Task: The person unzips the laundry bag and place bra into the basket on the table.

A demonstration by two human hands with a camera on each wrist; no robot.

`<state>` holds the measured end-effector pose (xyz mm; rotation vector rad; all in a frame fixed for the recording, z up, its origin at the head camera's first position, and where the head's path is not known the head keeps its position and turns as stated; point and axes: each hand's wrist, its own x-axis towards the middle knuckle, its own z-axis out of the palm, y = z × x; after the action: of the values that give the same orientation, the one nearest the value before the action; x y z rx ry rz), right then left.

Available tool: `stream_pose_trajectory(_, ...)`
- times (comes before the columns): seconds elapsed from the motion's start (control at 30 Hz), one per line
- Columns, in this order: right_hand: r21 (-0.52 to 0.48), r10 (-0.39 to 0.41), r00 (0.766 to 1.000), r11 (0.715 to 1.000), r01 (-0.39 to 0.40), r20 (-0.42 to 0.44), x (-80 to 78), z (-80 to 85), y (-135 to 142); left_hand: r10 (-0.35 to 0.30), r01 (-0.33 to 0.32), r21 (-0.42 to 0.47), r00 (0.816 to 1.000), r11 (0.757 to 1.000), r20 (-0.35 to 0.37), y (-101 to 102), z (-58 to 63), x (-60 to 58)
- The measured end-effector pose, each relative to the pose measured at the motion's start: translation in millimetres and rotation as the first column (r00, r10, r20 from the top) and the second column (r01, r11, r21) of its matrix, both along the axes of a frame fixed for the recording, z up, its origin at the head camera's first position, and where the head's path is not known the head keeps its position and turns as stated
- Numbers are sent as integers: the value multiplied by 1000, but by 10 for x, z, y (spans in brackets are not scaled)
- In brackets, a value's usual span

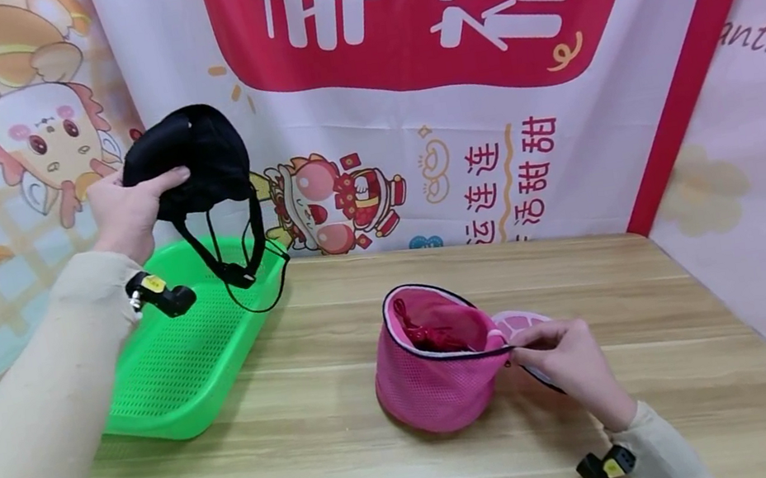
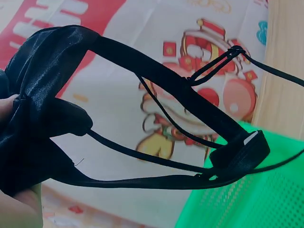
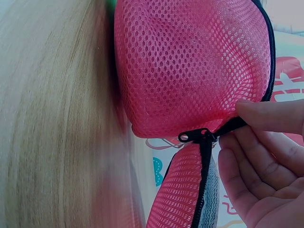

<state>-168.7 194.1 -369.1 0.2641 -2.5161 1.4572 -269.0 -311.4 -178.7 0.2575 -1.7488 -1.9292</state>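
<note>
In the head view my left hand (image 1: 123, 209) holds up a black fabric piece with straps (image 1: 204, 154), gripped at its rounded, padded-looking part. Its band, thin cords and a dark fastener (image 2: 242, 154) dangle below, over a green basket (image 1: 176, 338). My right hand (image 1: 572, 364) pinches the dark-edged rim of a pink mesh laundry bag (image 1: 437, 389) standing on the table. The bag's lid (image 1: 520, 323) is unzipped and folded out to the right, partly behind that hand. A zipper pull (image 3: 192, 136) hangs near the fingertips. Something red and stringy (image 1: 436, 337) lies inside the bag.
The green basket with perforated sides stands at the left on a wood-grain table (image 1: 299, 469). Printed cloth backdrops (image 1: 542, 101) rise behind the table and at both sides. A small black camera (image 1: 166, 294) is strapped to the left wrist, another (image 1: 606, 468) to the right.
</note>
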Motion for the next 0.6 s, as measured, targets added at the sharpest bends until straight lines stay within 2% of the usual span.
stream_pose_trajectory(0.2, 4, 1, 1000, 1000, -1, 5, 2, -10, 14, 57, -56, -13, 997, 998, 46, -163, -105, 19)
stream_pose_trajectory(0.53, -12, 3, 1000, 1000, -4, -8, -6, -30, 11, 71, -69, -24, 993, 997, 93, -282, -227, 14)
stream_pose_trajectory(0.6, -10, 7, 1000, 1000, -7, -7, 20, 12, -10, 67, -64, -24, 992, 998, 107, -299, -261, 17)
